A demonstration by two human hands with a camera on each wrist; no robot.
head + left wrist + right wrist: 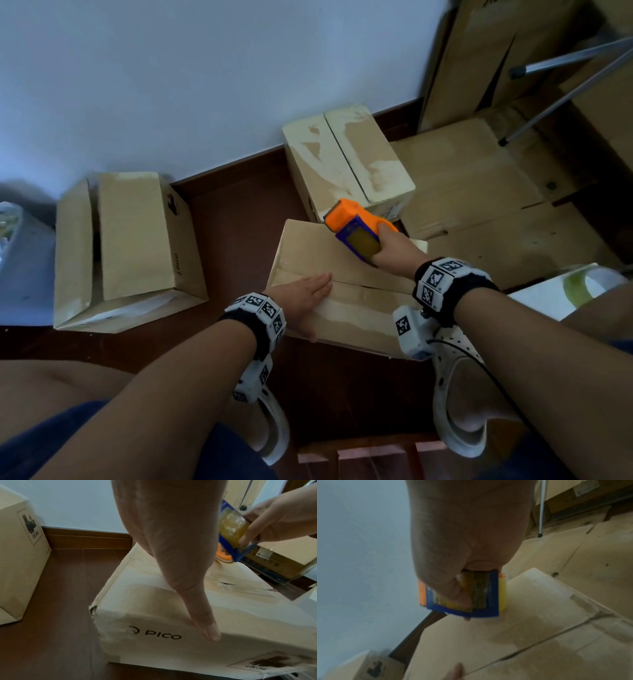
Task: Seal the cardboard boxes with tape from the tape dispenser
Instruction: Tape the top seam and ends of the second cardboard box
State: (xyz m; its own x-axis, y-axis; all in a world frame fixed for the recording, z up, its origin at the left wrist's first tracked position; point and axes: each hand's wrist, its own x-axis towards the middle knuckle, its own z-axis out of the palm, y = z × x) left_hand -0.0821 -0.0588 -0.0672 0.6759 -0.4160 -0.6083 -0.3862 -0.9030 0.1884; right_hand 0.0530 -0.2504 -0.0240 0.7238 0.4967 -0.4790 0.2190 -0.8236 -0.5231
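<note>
left hand [303, 294] spread flat on box [356, 318], right hand [397, 247] gripping dispenser [356, 228] at far edge, second box [346, 161] just behind, open box [123, 250] left, flattened cardboard [486, 192] right

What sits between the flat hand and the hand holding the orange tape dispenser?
Only bare cardboard box top with its flap seam, seen in the head view.

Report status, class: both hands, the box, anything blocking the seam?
Left hand flat on near box. Right hand grips tape dispenser at far edge. Seam untaped; nothing in the way.
</note>
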